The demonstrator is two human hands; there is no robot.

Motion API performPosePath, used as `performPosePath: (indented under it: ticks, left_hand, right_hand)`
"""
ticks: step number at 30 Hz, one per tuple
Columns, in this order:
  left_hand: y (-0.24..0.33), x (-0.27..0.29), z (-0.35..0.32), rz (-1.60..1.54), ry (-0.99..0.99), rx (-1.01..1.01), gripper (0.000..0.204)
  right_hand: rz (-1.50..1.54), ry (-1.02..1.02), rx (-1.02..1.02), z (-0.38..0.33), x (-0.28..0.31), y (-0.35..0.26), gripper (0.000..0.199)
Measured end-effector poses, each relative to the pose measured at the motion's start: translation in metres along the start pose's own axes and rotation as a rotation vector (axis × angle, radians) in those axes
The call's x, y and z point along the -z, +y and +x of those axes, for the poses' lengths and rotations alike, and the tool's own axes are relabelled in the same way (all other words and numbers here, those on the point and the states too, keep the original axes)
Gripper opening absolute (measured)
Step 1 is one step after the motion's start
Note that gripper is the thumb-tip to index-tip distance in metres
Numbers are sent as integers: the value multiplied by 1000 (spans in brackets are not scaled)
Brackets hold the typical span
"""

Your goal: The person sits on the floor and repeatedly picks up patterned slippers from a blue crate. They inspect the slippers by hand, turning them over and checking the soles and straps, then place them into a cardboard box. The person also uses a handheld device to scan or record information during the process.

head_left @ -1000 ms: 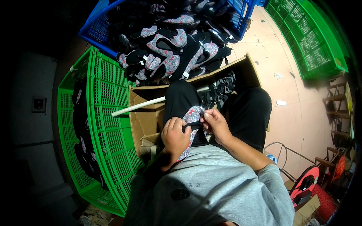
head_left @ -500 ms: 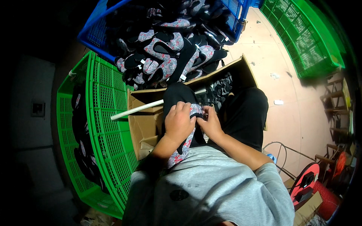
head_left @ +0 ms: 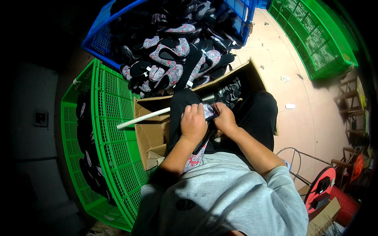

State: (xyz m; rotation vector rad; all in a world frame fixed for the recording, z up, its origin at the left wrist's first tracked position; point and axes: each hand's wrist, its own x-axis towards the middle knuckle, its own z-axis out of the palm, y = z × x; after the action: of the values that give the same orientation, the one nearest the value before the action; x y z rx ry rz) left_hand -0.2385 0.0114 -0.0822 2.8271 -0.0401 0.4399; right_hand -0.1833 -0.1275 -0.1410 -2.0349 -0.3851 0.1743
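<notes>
A grey-and-red floral cloth shoe (head_left: pixel 195 158) with black edging lies over my lap, one end reaching up between my hands. My left hand (head_left: pixel 193 122) is closed over its black edge, fingers curled against my left thigh. On the other side my right hand (head_left: pixel 226 120) pinches the floral end with thumb and fingers. The fingertips of both hands are partly hidden. Under my knees stands an open cardboard box (head_left: pixel 151 131) with black scraps (head_left: pixel 228 95) in it, and a white rod (head_left: pixel 143 118) lies across it.
Ahead, a blue crate (head_left: pixel 103 42) overflows with similar floral and black shoes (head_left: pixel 173 53). A green crate (head_left: pixel 116 137) holding dark pieces stands at my left. More green crates (head_left: pixel 311 39) are at the far right. A red-topped stool (head_left: pixel 321 187) stands at my right.
My left hand has shifted slightly right, and its fingers have curled over the shoe. The right hand has turned and moved a little up and right. Less of the floral cloth shows between them.
</notes>
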Motion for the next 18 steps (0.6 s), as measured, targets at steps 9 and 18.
performPosePath:
  ticks: [9,18]
  left_hand:
    - [-7,35,0,-124,-13,-244,26]
    - [-12,81,-13,-667,-499,175,21]
  right_hand:
    - [128,-305,220,-10,52,-29,30]
    - [365,-727,1,-25,75,-54,23]
